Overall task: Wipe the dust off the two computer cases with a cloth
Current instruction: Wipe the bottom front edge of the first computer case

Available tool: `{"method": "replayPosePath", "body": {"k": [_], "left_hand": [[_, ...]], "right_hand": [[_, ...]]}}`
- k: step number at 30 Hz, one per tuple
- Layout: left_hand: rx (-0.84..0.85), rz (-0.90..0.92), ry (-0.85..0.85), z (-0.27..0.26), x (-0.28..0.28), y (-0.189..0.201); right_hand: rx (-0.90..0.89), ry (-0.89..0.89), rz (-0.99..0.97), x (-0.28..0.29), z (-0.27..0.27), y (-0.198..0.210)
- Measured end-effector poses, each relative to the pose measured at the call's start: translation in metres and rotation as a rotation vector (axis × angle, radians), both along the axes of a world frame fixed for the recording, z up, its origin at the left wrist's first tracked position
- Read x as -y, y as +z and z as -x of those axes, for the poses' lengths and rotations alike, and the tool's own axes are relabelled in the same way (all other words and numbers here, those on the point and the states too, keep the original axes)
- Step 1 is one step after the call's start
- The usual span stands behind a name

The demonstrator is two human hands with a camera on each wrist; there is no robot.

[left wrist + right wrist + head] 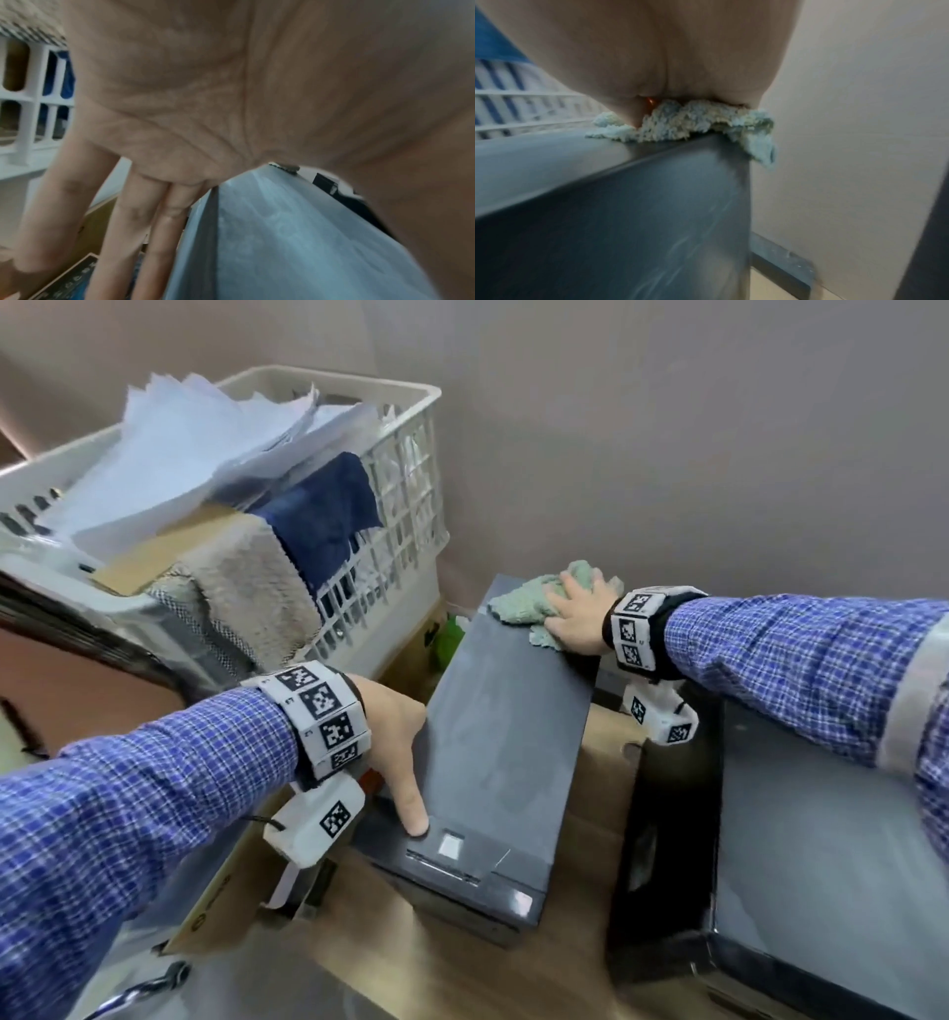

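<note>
Against the plain grey wall, two dark cases stand side by side on the floor. My right hand point(577, 619) presses the green cloth point(534, 603) flat-fingered onto the far end of the left case point(493, 752); my left hand point(398, 737) steadies its near edge, fingers straight and slightly spread. Its top looks partly smeared, so I judge wiping barely begun; the right case point(821, 855) looks untouched.

Two computer cases: one grey case point(506, 737) at centre, one black case point(801, 839) at four o'clock. One green cloth point(534, 603), one basket point(411, 469), two hands.
</note>
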State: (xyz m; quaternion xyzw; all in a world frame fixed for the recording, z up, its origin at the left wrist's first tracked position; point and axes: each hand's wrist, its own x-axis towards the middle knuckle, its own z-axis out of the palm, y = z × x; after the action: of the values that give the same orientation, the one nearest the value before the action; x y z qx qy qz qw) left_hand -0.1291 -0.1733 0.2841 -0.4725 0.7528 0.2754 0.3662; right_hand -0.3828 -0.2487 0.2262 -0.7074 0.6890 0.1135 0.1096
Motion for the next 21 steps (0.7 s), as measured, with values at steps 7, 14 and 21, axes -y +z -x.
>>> {"method": "replayPosePath", "body": {"k": [7,14,21], "left_hand": [[0.054,0.045,-0.032,0.005,0.002,-0.001],[0.019,0.062,0.034,-0.004,-0.002,-0.002],[-0.01,0.234,0.135,-0.02,-0.01,-0.008]], "right_hand": [[-0.215,0.772,0.021,-0.09,-0.062,-0.003],[-0.18,0.33,-0.06,-0.013,-0.06,0.018],[-0.233,0.274,-0.052,0.024,-0.065,0.013]]}}
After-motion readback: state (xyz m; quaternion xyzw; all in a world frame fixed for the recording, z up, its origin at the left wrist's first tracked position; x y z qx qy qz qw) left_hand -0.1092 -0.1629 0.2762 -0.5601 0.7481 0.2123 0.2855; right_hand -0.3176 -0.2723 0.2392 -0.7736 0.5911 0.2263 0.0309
